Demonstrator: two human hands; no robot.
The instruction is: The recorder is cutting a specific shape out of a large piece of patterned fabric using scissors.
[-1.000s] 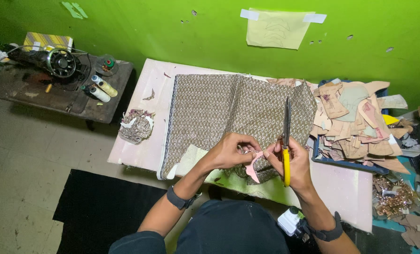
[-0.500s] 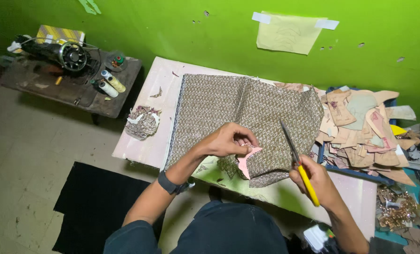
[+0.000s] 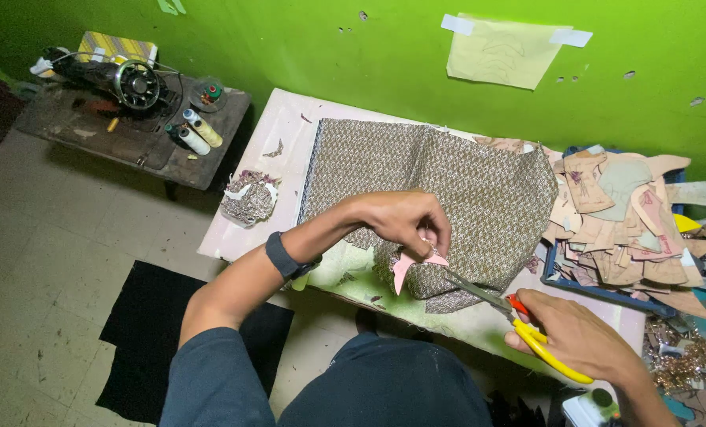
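Head view
Patterned fabric [image 3: 440,190]: brown-and-cream small print, spread over the pale worktable [image 3: 289,142], its near edge bunched up under the left hand.
Pink template [image 3: 410,265]: small pink cut-out shape pressed against the bunched fabric edge at the table's front.
Scissors [image 3: 519,324]: yellow handles with a red pivot area, dark blades part open, tips just beside the pink template.
Surroundings: heap of tan cut pieces [image 3: 622,221] in a blue tray to the right; scrap bundle [image 3: 248,198] on the table's left side; sewing machine [image 3: 119,79] and thread spools [image 3: 194,130] on a dark side table; paper sheet [image 3: 511,51] taped to the green wall.
Left hand [image 3: 404,221]: fingers curled down, pinching template and fabric together; dark wristband on the forearm.
Right hand [image 3: 574,336]: closed round the scissor handles, low and to the right of the fabric.
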